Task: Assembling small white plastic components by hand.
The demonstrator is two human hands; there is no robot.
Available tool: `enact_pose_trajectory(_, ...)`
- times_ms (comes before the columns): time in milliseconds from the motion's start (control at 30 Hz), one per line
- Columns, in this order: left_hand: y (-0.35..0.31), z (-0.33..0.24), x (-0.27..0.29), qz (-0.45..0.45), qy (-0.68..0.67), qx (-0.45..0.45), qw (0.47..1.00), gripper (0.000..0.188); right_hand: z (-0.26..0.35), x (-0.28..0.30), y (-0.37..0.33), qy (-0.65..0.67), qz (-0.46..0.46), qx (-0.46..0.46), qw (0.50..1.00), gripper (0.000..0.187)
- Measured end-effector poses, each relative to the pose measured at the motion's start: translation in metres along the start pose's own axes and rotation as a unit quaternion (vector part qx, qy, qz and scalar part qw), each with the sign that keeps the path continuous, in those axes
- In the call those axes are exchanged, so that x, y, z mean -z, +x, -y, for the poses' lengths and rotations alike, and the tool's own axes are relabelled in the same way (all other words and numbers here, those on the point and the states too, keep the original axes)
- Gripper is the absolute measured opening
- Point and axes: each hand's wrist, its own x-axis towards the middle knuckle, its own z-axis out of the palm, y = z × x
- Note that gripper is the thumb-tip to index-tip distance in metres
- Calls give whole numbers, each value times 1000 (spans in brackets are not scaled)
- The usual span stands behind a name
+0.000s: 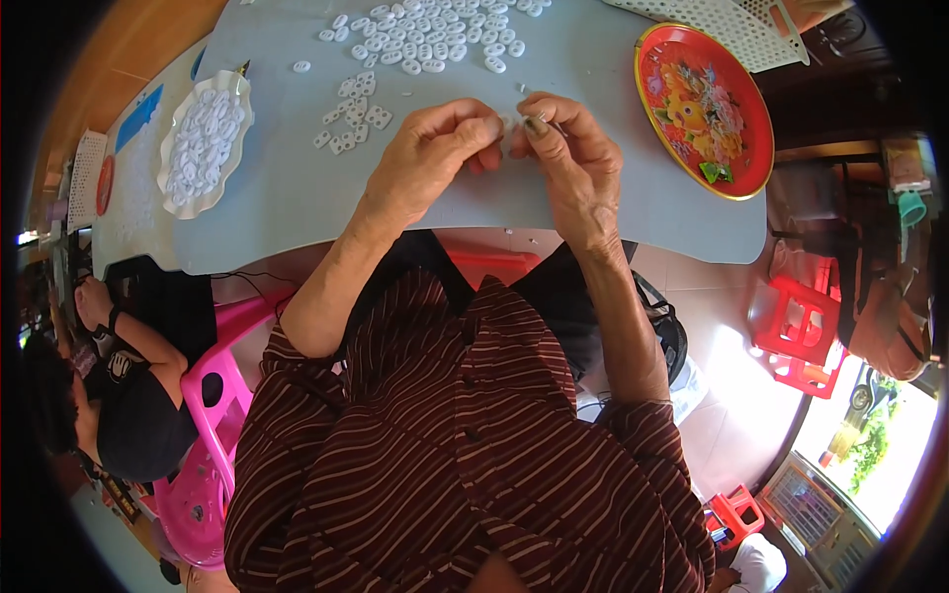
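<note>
Above the grey table, my left hand [435, 156] and my right hand [578, 168] meet with thumbs pressed to fingers in a pinch. Between the fingertips shows a tiny whitish piece [509, 125], mostly hidden, and its kind cannot be made out. Left of my hands lies a loose cluster of small white pieces [354, 111] with dark holes. Farther back spreads a heap of small white oval pieces [420, 35], each with a marked centre. A single oval piece [301, 66] sits apart to the left.
At the left, a scalloped white dish [240, 127] holds many white pieces. A round red floral tray [756, 148] with a green item lies at the right, below a white perforated basket [761, 49]. Another person [148, 395] sits left by a pink chair [222, 381]. Red stools [803, 321] stand right.
</note>
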Motion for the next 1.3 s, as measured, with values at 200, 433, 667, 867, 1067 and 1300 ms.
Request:
enact_pose_trajectory(200,2,-7,3,-31,-30,-3,999,29,5,-1,-2,-107,-7,-21,994,13)
enact_pose_trajectory(433,3,-13,5,-16,47,-8,999,31,7,-4,-1,-116,11,-44,992,26)
enact_pose_trajectory(667,8,-14,10,-14,135,-48,990,33,8,-4,-1,-133,19,-37,990,31)
enact_pose_trajectory(867,9,-21,13,26,180,-66,981,28,6,-2,-2,-129,28,-38,990,31)
enact_pose_trajectory(1067,13,-19,15,71,259,-108,957,25,1,1,-2,-136,40,-24,990,28)
enact_pose_trajectory(1300,9,-8,7,17,210,-78,975,26,7,-1,-1,-135,30,-53,989,30)
